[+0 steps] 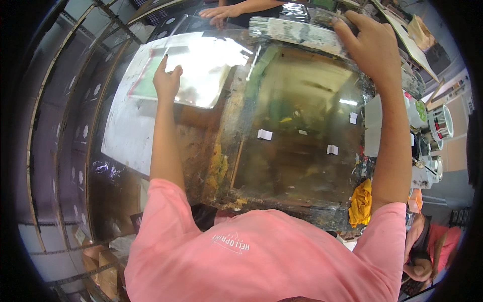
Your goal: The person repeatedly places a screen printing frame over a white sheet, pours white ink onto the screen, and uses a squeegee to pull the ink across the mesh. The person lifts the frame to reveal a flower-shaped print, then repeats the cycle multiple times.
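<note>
My left hand (167,81) is at the near left edge of a glossy clear plastic sheet (201,75), thumb and index finger showing, and it seems to hold the sheet's edge. Glare covers much of the sheet; a pale green area (146,80) shows beside it. With my right hand (371,45) I grip the far right end of a stained, pale bar (297,35). That bar lies along the far side of a framed printing screen (302,166), glossy, yellow-brown and dark. Small white pieces (264,135) lie on the screen.
Across the table are a co-worker's hands (220,15). A white board (128,126) lies under the sheet. A crumpled yellow cloth (360,203) is by the screen's near right corner. White tubs (440,123) stand at right, a metal rack (60,126) at left. Another person (443,246) is at lower right.
</note>
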The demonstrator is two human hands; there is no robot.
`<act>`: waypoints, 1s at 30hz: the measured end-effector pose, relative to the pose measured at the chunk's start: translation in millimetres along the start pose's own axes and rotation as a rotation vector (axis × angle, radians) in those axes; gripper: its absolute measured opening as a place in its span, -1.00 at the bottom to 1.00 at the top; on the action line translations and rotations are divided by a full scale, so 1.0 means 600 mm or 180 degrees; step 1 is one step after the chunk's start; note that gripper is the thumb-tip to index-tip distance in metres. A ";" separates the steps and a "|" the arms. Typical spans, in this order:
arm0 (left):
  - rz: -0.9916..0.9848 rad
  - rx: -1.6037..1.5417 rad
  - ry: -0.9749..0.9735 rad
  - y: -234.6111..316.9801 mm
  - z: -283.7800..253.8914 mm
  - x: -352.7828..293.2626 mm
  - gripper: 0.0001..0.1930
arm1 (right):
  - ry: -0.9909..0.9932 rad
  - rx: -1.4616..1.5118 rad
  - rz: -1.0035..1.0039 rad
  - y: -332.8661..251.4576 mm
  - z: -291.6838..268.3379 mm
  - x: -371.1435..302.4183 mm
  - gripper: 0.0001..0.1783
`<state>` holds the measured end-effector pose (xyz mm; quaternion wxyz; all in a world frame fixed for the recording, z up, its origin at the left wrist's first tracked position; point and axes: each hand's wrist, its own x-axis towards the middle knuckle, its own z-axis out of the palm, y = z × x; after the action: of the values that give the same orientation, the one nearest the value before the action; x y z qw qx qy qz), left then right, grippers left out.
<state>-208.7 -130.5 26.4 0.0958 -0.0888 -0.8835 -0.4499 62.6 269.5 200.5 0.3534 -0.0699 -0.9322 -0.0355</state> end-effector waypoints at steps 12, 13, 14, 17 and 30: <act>0.1451 0.1960 -0.0514 -0.102 -0.003 -0.137 -0.46 | -0.0126 0.0194 0.0307 -0.002 -0.001 0.002 -0.43; 0.1389 0.1935 -0.0570 -0.096 -0.002 -0.135 -0.48 | -0.0078 0.0191 0.0319 0.001 0.003 0.000 -0.44; 0.1305 0.1965 -0.0587 -0.093 -0.004 -0.130 -0.48 | -0.0008 0.0135 0.0175 0.003 0.006 -0.002 -0.44; 0.1180 0.1925 -0.0677 -0.083 -0.011 -0.110 -0.49 | 0.0201 0.0019 -0.0110 0.004 0.011 -0.013 -0.47; 0.1066 0.0941 -0.0526 0.010 -0.039 -0.036 -0.54 | 0.0447 0.0243 -0.0100 -0.019 0.010 -0.018 -0.47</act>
<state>-184.3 -147.8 39.3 0.1085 -0.2557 -0.9175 -0.2846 65.1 257.8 188.7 0.4197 -0.0390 -0.9068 -0.0104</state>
